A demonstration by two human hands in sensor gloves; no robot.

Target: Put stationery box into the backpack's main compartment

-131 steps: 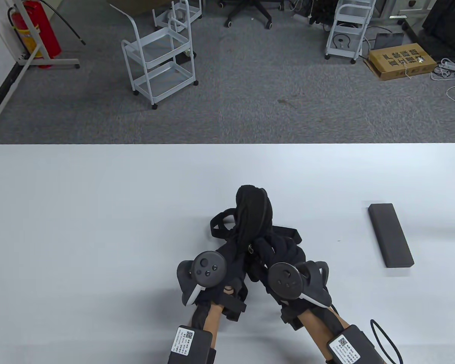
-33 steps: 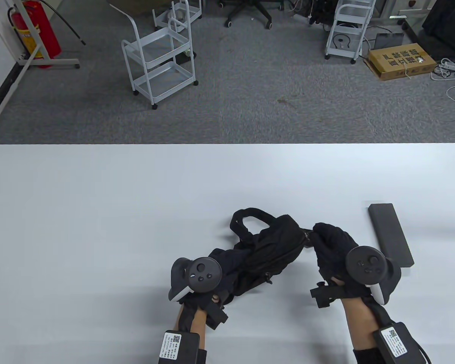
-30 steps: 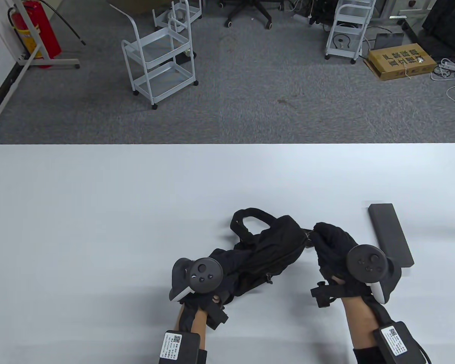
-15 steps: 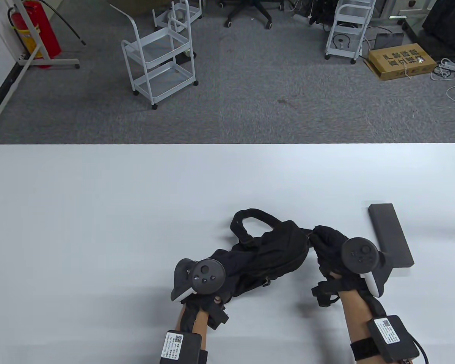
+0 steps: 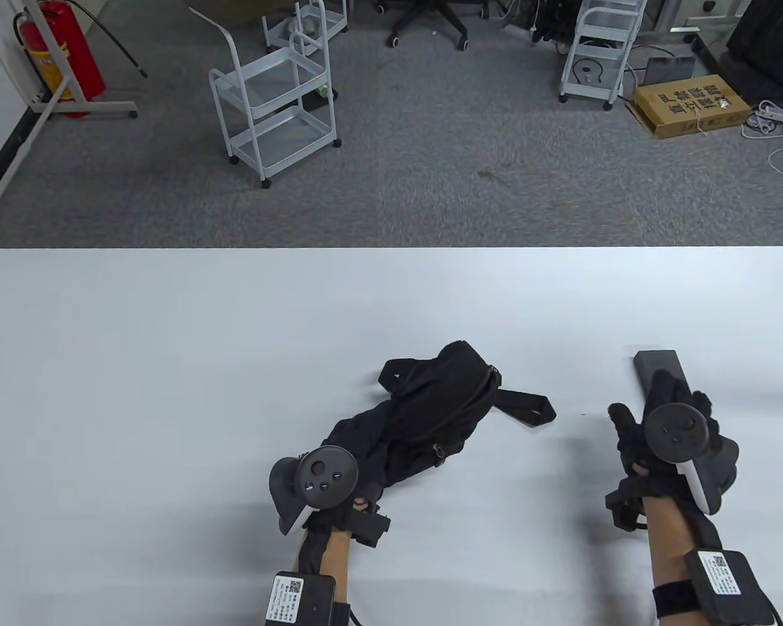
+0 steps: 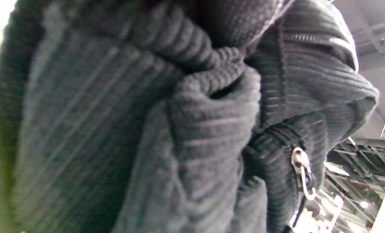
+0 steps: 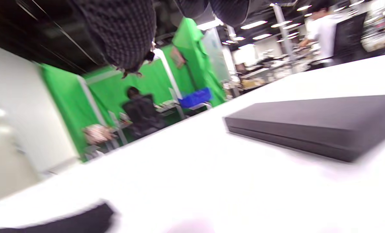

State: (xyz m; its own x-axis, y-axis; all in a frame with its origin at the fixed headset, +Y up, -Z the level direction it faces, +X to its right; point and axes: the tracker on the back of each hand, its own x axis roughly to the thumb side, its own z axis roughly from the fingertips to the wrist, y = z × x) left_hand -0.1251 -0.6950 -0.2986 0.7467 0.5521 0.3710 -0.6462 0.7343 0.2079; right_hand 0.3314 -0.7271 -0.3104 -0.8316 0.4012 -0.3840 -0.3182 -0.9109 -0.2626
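Two hands are in play. At the left, the left hand (image 5: 339, 505) is clenched on the near end of the soft black ribbed-fabric backpack (image 5: 430, 411), which lies slumped on the white worktop (image 5: 169, 365). It should be held firm so the zipped mouth is kept steady. At the right, the right hand (image 5: 665, 424) hovers released over the flat, dark grey, oblong stationery box (image 5: 656, 365); its long edges should be clasped squarely.

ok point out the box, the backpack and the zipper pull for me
box (image 7: 309, 119): right wrist view, on its flat top face
backpack (image 5: 430, 404): table view, on the middle of its bunched black body
zipper pull (image 6: 304, 176): left wrist view, on the metal ring hanging from the slider
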